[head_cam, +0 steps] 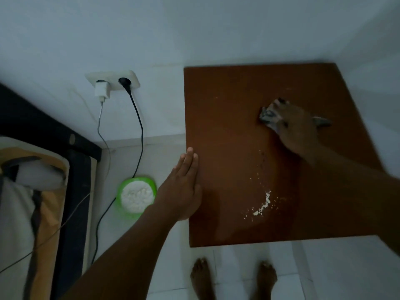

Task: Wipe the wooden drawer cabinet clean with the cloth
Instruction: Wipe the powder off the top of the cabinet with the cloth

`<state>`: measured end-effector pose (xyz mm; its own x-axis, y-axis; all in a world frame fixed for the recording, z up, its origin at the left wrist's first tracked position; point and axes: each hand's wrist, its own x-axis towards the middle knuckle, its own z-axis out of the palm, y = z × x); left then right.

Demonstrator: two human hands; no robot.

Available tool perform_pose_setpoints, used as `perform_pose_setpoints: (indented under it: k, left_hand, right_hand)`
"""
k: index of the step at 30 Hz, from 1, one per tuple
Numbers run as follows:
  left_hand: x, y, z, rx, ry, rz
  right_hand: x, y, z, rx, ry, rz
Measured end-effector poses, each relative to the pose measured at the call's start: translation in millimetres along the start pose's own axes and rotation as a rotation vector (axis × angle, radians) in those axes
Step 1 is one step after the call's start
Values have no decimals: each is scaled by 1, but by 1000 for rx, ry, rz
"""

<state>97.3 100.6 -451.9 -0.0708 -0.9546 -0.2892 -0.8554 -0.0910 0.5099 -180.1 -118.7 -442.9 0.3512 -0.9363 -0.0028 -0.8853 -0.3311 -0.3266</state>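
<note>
Only the cabinet's [238, 100] brown top shows; the drawers are out of sight underneath. The right hand [296, 126] sits on the cloth [267, 115] toward the far right of the top. It's motion-blurred and covers most of the cloth, so I can't tell if the grip pinches it or just presses flat. The left hand [181, 187] lies against the top's left edge, grip flat, fingers straight, holding nothing. White crumbs [263, 204] sit near the front.

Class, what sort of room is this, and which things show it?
Probably a bedroom: a bed at the left, a wall socket holding a charger, and a wooden cabinet nearby.
</note>
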Motion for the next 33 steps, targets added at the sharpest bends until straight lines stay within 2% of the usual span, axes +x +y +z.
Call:
perform_pose_setpoints:
  k: [7,11,13,16,18,20,22,24,27,30,33]
  left_hand:
    - [1,16,-8,14,-54,-81]
    - [-2,22,-3,7,-39,-129]
    - [-2,27,0,-13,-30,-145]
    - [1,29,-1,-25,-33,-175]
    - [0,28,-1,-4,-24,-174]
    - [-12,26,3,21,7,-152]
    - [-32,23,11,38,48,-113]
    - [-49,21,19,54,63,-77]
    - [-53,17,20,25,76,-62]
    - [-50,14,16,29,67,-36]
    - [-49,18,11,11,32,-77]
  right_hand:
    - [-232,-89,51,257,-32,-338]
    - [-286,-103,53,337,-147,-475]
    - [-290,-100,37,483,-170,-421]
    - [-253,-85,-7,620,-71,-151]
    - [-192,-71,-34,592,63,16]
    - [-112,-52,-48,474,139,19]
    - [-45,-36,-39,314,67,-59]
    - [-23,-36,-5,172,-90,-32]
    - [-69,-69,37,-42,-48,-79]
    - [-141,-101,44,-45,-127,-275]
    - [-190,-113,45,-55,-215,-329]
